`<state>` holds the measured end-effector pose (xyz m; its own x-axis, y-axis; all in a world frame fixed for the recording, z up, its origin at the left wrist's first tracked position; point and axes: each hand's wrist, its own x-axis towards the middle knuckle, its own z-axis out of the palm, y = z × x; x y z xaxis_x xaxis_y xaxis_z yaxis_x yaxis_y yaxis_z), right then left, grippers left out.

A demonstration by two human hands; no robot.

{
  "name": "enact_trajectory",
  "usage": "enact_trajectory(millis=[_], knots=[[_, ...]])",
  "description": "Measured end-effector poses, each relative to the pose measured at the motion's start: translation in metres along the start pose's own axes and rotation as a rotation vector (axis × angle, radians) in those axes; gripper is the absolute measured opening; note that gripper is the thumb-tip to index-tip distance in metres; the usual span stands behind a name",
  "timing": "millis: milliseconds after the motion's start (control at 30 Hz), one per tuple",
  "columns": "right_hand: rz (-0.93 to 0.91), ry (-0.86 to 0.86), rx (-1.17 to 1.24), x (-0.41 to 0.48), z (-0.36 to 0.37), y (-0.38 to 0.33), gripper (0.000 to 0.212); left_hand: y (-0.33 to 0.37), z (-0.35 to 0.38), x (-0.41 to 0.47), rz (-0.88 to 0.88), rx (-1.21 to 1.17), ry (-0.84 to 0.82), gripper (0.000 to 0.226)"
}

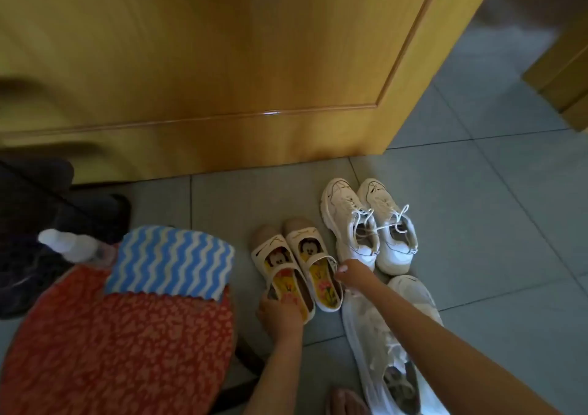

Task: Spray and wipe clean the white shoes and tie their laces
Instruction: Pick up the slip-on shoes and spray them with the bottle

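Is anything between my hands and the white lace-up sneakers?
Right hand: nothing visible; it's at the heels of the white lace-up sneakers. Left hand holds the cream cartoon-print slippers, which lie between it and them.

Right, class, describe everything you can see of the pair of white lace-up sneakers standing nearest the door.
The white sneakers stand side by side, touching, on grey floor tiles, toes toward the wooden door. Smooth-looking uppers, chunky soles, thin dark line markings, small heel tabs. Their white laces lie loose across the openings. The right hand is close to one heel; contact is unclear.
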<state>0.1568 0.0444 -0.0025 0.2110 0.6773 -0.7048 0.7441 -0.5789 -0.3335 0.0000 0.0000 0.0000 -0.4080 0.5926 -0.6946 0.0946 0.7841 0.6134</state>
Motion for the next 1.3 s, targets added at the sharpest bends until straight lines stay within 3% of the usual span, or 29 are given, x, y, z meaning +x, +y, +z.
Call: enact_trajectory(millis=[33, 267, 500, 833, 1300], knots=[[-0.017, 0.004, -0.011, 0.002, 0.002, 0.002, 0.016, 0.001, 0.001, 0.001, -0.005, 0.002, 0.004, 0.039], [-0.004, -0.008, -0.009, 0.01, 0.005, 0.011, 0.03, -0.015, 0.009, 0.017, -0.045, 0.028, 0.027, 0.039], [0.109, -0.082, 0.194, 0.022, 0.011, 0.019, 0.033, -0.012, 0.019, 0.027, -0.079, 0.054, -0.053, 0.044], [0.001, 0.099, -0.01, 0.025, 0.026, 0.017, 0.027, -0.005, 0.025, 0.036, -0.081, 0.113, 0.028, 0.035], [-0.076, 0.099, 0.198, 0.018, 0.027, 0.029, 0.027, -0.008, 0.027, 0.028, 0.032, 0.138, 0.172, 0.027]])
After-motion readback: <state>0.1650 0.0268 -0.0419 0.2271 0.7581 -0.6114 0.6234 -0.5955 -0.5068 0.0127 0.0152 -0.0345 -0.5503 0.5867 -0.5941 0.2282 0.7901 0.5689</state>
